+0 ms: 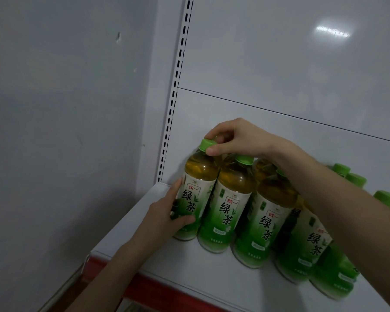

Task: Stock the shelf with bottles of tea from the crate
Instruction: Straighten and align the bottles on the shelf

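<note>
**Q:** What is on the shelf?

**A:** A white metal shelf [189, 273] carries a row of bottles [302, 233] of green tea. The row runs from the far left corner toward the near right. Each bottle has a green cap and a green-and-white label with Chinese characters.

**Q:** Where are the hands?

**A:** Both hands are on the leftmost bottle [195, 174], which stands on the shelf touching the next bottle [230, 206] to its right. The left hand [167, 212] grips it low on the label, thumb across the front. The right hand [236, 138] reaches over the row and pinches its cap [206, 144] between thumb and fingers.

**Q:** And around them?

**A:** A slotted upright [173, 104] rises at the far left, beside a grey wall [65, 109]. A red strip [149, 287] runs along the shelf's near edge.
</note>
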Motion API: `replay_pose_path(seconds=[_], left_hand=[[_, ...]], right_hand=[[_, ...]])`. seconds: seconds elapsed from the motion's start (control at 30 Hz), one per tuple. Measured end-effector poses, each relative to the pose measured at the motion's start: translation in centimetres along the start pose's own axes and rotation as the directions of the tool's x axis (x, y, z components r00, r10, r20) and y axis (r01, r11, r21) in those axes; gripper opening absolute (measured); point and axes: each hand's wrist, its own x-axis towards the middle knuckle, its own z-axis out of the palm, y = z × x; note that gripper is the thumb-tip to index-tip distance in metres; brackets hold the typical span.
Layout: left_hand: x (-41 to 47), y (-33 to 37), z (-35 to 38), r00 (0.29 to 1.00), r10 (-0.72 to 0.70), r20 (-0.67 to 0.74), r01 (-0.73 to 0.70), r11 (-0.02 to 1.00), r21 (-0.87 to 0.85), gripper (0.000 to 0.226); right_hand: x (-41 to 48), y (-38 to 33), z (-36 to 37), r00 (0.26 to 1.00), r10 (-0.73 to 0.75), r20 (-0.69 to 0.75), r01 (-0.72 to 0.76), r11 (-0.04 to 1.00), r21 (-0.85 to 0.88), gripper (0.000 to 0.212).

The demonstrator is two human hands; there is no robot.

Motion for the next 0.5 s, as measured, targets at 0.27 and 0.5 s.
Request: replay_pose_path(seconds=[0.27, 0.5], left_hand=[[-1.4, 1.1, 0.2, 0.98, 0.106, -0.167, -0.059, 0.963, 0.263, 0.08], [-2.5, 3.1, 3.5, 0.899, 0.354, -0.257, -0.266, 0.909, 0.321, 0.042]], right_hand=[[-1.7, 1.8, -2.7, 0.985, 0.056, -0.164, -0.051, 0.998, 0.031, 0.034], [-2.4, 4.9, -4.6, 0.969, 0.225, -0.101, -0.231, 0.972, -0.049, 0.021]])
